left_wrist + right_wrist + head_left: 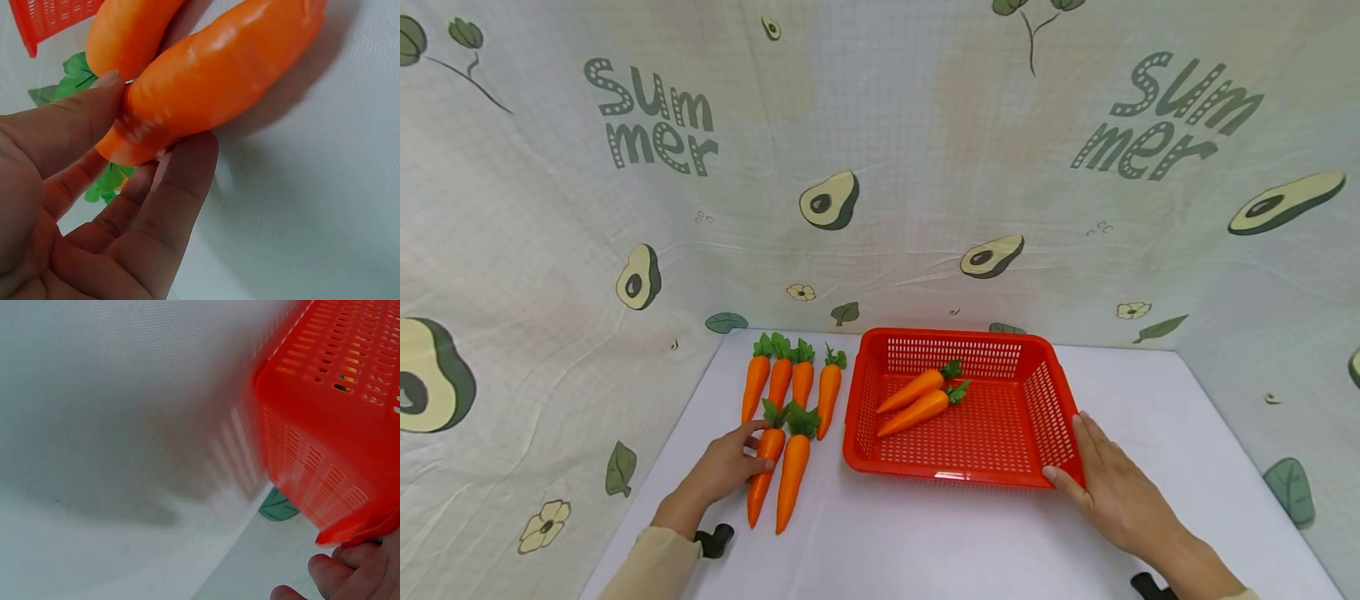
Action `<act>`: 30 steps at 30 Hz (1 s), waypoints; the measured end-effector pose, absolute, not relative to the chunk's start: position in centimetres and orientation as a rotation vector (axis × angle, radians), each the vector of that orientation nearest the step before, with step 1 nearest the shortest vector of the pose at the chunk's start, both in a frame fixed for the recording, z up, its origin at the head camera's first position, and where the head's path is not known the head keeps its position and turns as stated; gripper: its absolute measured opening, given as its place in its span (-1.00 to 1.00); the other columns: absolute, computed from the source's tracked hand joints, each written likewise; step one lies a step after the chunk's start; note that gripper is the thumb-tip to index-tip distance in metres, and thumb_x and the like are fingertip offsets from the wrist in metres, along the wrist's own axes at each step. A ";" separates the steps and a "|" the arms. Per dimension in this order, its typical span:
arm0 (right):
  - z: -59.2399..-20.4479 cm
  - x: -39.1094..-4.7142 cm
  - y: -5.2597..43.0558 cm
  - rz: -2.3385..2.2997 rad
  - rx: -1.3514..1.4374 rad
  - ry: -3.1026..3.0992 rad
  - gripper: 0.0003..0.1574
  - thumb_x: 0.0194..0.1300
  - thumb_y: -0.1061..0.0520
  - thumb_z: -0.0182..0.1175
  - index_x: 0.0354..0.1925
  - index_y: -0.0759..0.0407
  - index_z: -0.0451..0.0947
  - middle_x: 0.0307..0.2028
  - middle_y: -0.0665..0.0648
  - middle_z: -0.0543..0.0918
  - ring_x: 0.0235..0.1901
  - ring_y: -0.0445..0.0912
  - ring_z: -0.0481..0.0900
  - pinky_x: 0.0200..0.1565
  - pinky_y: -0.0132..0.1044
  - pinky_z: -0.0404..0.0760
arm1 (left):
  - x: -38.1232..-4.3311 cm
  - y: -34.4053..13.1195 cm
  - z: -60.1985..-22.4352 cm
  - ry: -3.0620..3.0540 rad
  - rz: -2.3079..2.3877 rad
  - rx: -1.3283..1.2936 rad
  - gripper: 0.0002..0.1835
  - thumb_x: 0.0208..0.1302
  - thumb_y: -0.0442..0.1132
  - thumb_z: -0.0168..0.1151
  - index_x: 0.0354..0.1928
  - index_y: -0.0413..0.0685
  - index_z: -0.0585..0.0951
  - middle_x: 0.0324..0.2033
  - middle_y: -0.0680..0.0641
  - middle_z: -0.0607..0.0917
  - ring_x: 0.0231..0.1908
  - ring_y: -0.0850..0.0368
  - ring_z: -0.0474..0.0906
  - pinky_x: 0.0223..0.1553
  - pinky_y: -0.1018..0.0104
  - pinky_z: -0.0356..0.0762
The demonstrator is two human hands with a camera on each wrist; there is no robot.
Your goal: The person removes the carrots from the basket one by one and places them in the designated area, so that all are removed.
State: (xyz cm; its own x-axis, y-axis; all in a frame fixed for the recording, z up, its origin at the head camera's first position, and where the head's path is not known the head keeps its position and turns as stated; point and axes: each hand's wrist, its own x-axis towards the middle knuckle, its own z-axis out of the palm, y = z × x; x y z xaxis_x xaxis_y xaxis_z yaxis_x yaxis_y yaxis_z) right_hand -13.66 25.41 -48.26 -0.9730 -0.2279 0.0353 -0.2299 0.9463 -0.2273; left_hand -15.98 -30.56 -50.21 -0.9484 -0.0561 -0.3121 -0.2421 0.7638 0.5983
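My left hand (730, 462) holds an orange carrot (767, 467) with a green leafy top, thumb on one side and fingers on the other. The left wrist view shows the same grip close up on the thick end of the carrot (219, 69). Just right of it lies another carrot (793, 475). A red plastic basket (955, 477) with slotted walls stands in the middle, two carrots (917, 412) inside it. Against its right side rests my right hand (1112, 492), fingers fairly straight along the wall and thumb at the front right corner.
Several more carrots (780, 379) lie in a row behind the left hand, leaves toward the back. The white table (940, 542) ends at a patterned cloth (910, 150) that hangs behind and at both sides.
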 end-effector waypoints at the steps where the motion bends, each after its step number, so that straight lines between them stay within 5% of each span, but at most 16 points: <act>1: -48.3 -13.7 25.4 0.361 0.363 -3.091 0.31 0.50 -0.45 0.07 0.65 0.44 -0.17 0.58 0.55 0.08 0.48 0.45 0.20 0.38 0.44 0.35 | -16.0 -30.6 -50.2 2.681 0.967 -0.235 -0.23 0.28 -0.15 0.53 0.49 -0.07 0.44 0.12 -0.21 0.65 -0.18 0.06 0.61 -0.12 0.11 0.74; 16: -48.3 -13.7 25.5 0.367 0.389 -3.079 0.30 0.51 -0.44 0.08 0.65 0.43 -0.18 0.59 0.53 0.06 0.49 0.44 0.19 0.39 0.44 0.34 | -16.1 -30.7 -50.0 2.655 0.973 -0.254 -0.15 0.26 -0.08 0.54 0.53 -0.04 0.38 0.16 -0.22 0.63 -0.21 0.09 0.62 -0.11 0.13 0.72; 30: -48.2 -13.7 25.6 0.372 0.393 -3.078 0.30 0.51 -0.42 0.09 0.66 0.41 -0.20 0.59 0.52 0.07 0.50 0.43 0.20 0.39 0.43 0.34 | -17.7 -29.3 -47.2 2.819 0.940 -0.122 -0.33 0.39 -0.13 0.39 0.48 -0.13 0.44 0.20 -0.25 0.63 0.14 -0.18 0.59 0.03 -0.01 0.76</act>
State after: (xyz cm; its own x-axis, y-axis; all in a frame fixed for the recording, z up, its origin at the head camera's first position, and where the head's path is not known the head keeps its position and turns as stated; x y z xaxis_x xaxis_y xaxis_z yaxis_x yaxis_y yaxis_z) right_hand -13.68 25.57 -48.22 -0.9683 -0.2456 0.0458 -0.2495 0.9402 -0.2321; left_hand -17.65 -29.35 -47.18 -0.9826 -0.0245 -0.1842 -0.1302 0.7982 0.5881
